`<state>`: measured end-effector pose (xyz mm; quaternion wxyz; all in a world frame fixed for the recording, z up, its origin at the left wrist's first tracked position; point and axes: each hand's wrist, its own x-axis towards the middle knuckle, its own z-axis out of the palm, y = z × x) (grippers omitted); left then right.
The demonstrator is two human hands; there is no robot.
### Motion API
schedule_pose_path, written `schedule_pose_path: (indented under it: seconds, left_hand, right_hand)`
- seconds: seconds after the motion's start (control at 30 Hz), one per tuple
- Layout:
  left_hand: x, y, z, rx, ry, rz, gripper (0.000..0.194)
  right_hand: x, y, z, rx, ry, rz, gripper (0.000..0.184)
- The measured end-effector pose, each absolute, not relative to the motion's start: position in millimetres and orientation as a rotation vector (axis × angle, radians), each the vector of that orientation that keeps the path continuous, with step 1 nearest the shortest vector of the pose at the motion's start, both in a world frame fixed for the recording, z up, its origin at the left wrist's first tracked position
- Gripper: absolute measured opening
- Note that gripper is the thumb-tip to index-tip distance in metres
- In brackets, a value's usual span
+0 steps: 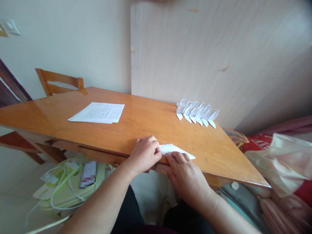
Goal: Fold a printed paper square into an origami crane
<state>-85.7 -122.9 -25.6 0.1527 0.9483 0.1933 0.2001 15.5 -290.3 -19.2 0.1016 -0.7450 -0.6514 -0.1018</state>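
A long, pointed piece of folded white paper point(176, 150) lies near the front edge of the wooden table point(146, 120). My left hand point(146, 151) is closed with curled fingers, gripping the paper's left end. The fingertips of my right hand point(184, 169) press on its lower edge near the middle, with the thumb tucked toward the table's edge. Part of the paper is hidden under both hands. Farther back on the right, several folded paper pieces point(198, 113) with upright points stand in two close rows.
A stack of printed sheets point(97, 112) lies on the table's left part. Behind it is a wooden chair point(60, 79). Below left, a pale green stool point(63, 198) carries white cables and a power strip. Plastic bags point(282, 159) crowd the table's right side.
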Motion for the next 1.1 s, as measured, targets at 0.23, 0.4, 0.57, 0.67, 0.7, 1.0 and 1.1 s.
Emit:
schedule_pose_path:
  seconds: [0.23,0.4,0.57,0.67,0.7,1.0,1.1]
  left_hand:
    - [-89.1,-118.2,-24.8,2.717,0.495,0.579,0.010]
    - [-95.2,-112.1,-21.7,2.671,0.414,0.538,0.011]
    - [-97.8,-109.9,-20.3,2.654,0.402,0.504,0.013]
    - [-97.2,-109.5,-22.3,2.648,0.405,0.513,0.013]
    - [-96.9,-109.2,-23.3,2.642,0.409,0.519,0.013]
    - [-95.0,-108.2,-23.4,2.620,0.444,0.505,0.012]
    - [-95.3,-109.0,-20.7,2.641,0.435,0.497,0.012]
  right_hand:
    - [11.8,-292.4,-21.1,-2.264,-1.868,-0.252,0.054]
    - [10.3,-291.6,-23.5,-2.278,-1.864,-0.272,0.067]
    - [8.2,-291.4,-23.7,-2.287,-1.876,-0.307,0.072]
    - [6.4,-291.5,-23.1,-2.291,-1.891,-0.318,0.076]
    - [5.6,-291.3,-22.8,-2.294,-1.897,-0.318,0.077]
    - [0.6,-290.2,-19.8,-2.332,-1.915,-0.334,0.083]
    - [0.9,-290.5,-20.5,-2.330,-1.940,-0.368,0.084]
